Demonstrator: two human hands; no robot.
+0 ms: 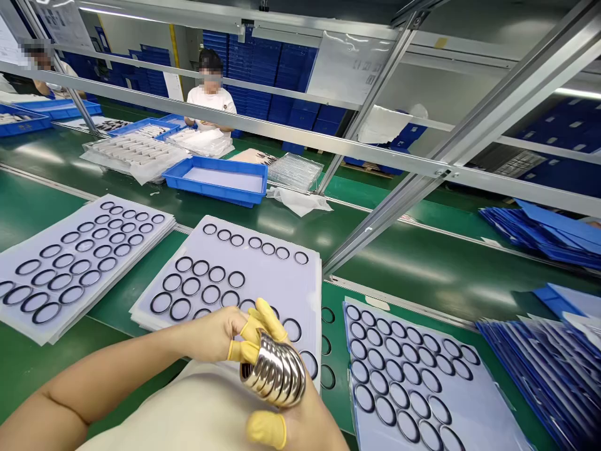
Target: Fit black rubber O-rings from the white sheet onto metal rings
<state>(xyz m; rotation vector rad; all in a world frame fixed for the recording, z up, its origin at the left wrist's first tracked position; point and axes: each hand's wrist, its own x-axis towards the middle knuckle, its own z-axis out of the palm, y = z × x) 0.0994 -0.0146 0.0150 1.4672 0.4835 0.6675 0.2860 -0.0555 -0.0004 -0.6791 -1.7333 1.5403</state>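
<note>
A curved stack of several shiny metal rings (277, 373) rests in my right hand (312, 423), whose thumb in a yellow finger cot stands apart below it. My left hand (225, 332), also in yellow finger cots, is closed on the near left end of the stack, with fingertips at the ring opening. Some fingers behind the rings are hidden. Under and beyond my hands lies a pile of white sheets (286, 282) with dark-edged rings in rows. Three loose rings (327, 344) lie on the green table to its right.
More ring-covered sheets lie at left (28, 247) and right (488, 413). A blue tray (216, 194) stands beyond a metal frame bar (282, 134). Blue folded sheets (539, 363) pile up at far right. Two people (211, 97) sit across the bench.
</note>
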